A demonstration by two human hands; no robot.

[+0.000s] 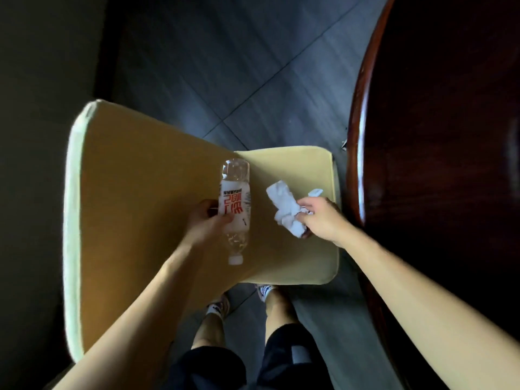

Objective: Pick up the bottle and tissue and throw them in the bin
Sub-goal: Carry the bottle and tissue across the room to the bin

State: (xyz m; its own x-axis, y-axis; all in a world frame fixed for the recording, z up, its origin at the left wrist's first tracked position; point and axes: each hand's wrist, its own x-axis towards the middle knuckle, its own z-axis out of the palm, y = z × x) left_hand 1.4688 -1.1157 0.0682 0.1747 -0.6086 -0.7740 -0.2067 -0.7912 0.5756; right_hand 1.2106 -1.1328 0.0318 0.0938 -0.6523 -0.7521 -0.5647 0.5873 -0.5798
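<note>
lying over the yellow chair [135, 192], the clear bottle [235, 204] points its white cap toward the person — the left hand [204, 220] curls around its labelled middle. just beside it, the right hand [319, 218] pinches the crumpled white tissue [284, 209] — over the seat, near a dark wooden table [436, 136].

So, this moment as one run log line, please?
left hand: grips bottle | right hand: pinches tissue | place: yellow chair | step: pickup

A dining room: cushioned chair [126, 178] beside polished wooden table [436, 122].
</note>
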